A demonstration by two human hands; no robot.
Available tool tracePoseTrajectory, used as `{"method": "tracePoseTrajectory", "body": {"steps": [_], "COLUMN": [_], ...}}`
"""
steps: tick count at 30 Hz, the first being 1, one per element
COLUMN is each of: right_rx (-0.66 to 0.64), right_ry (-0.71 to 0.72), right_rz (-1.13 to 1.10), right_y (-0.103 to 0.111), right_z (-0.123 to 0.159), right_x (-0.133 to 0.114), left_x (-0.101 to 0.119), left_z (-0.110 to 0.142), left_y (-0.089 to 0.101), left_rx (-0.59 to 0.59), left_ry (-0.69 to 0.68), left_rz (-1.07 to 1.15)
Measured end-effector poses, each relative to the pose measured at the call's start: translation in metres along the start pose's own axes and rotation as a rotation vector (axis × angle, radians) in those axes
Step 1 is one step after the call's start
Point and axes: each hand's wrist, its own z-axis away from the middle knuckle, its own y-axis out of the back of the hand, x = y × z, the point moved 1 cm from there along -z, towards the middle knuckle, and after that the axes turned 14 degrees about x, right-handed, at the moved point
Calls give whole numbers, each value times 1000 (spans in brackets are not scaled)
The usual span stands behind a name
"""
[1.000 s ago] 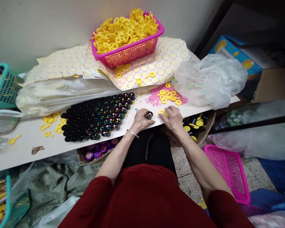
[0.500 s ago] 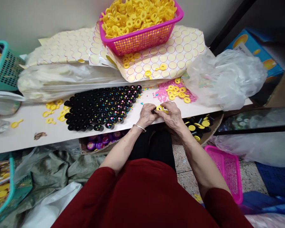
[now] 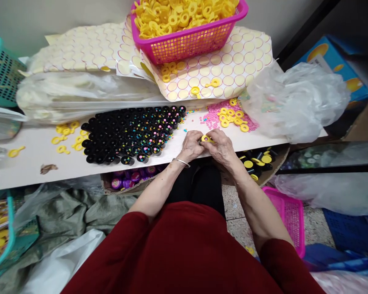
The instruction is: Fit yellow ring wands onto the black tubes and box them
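Here, in the head view, both hands meet at the front edge of the white table (image 3: 33,167). The left hand (image 3: 192,145) and the right hand (image 3: 221,146) are pressed close together, fingers curled around a yellow cap (image 3: 205,139) that shows between the thumbs. The cap sits on top of something the fingers hide, so what lies under it cannot be told. Both hands grip; the left wrist wears a thin bracelet (image 3: 182,162).

Just left of the hands stands a packed block of small black tubes (image 3: 131,132), many with coloured beads showing in their open tops. Behind the hands, near the right, a patch of pink beads (image 3: 214,118) lies on the table with loose yellow rings (image 3: 234,118) on it. Farther back, a pink basket (image 3: 190,41) heaped with yellow caps rests on sheets of round stickers (image 3: 233,69). A crumpled clear bag (image 3: 297,102) lies at the right end of the table. Below the table edge, to the right of the hands, a bin of capped black tubes (image 3: 257,161) shows, and a second pink basket (image 3: 288,216) sits on the floor.
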Motion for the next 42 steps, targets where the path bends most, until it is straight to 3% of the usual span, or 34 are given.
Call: {"method": "tracePoseTrajectory", "body": {"steps": [5,7,14,22,27,30,34,38,42], "right_rx": [56,79,140,176,335,378,333,309,279], "right_ry": [-47,-58,-168,-623,-808,-864,-914,-885,-873], "right_rz": [-90,-137,-280,-835,-892,-832,-832,-812,-824], "right_y": [-5,-7,-13,-9,-22,-30,-33,-33,-34], "right_z": [1,3,5,11,9,7,7,10,12], "right_x": [4,5,8,-3,-10,-10,-7,-8,-11], "left_x": [-4,-3,3,8,8,9,6,4,5], "left_z": [1,0,-5,-3,-4,-4,-1,2,5], "left_y": [7,5,-6,-4,-5,-7,-11,-12,-11], "left_rx": [98,107,89,118,115,118,137,195,169], "left_ry": [217,281,356,280,304,364,410,399,442], "left_rz": [439,517,388,369,370,384,394,436,469]}}
